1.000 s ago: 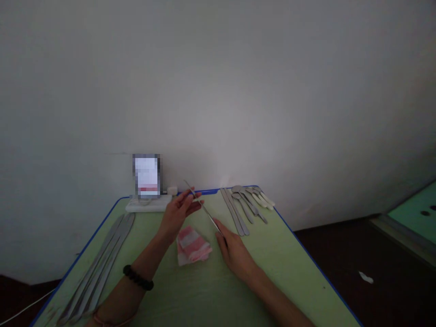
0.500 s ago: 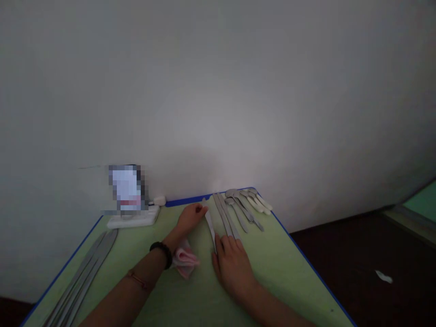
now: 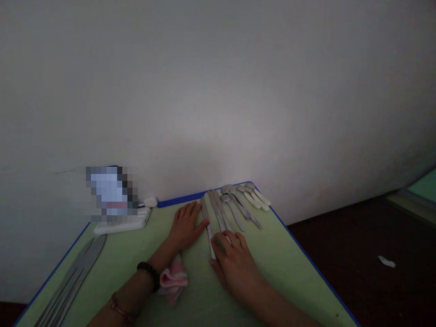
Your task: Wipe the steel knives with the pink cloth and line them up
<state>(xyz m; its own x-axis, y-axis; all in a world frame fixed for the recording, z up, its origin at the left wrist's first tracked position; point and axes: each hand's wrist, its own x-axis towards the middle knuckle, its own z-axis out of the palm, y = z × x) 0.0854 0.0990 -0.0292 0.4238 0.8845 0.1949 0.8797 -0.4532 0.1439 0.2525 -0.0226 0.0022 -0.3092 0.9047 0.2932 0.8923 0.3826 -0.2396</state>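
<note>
My left hand (image 3: 185,228) lies palm down on the table with its fingers stretched and apart. Its thumb touches the side of a silver table knife (image 3: 205,213). At the lower end of that knife, my right hand (image 3: 236,263) has its thumb and index finger around the handle. The other right fingers curl over the lower ends of two more knives (image 3: 218,211), which lie side by side just to the right. A pink and white cloth (image 3: 174,278) sits crumpled beside my left wrist, partly hidden by it.
Right of the knives lie metal spoons (image 3: 233,211) and white-handled spoons (image 3: 257,197). Several long knives (image 3: 76,277) form a group at the left edge. A blurred phone (image 3: 109,190) stands on a white base (image 3: 124,224). The green table (image 3: 289,281) meets a wall (image 3: 218,113).
My left hand has let go of the knife's upper end and spread flat beside it. My right fingers have shifted over the handles. The view has turned slightly right.
</note>
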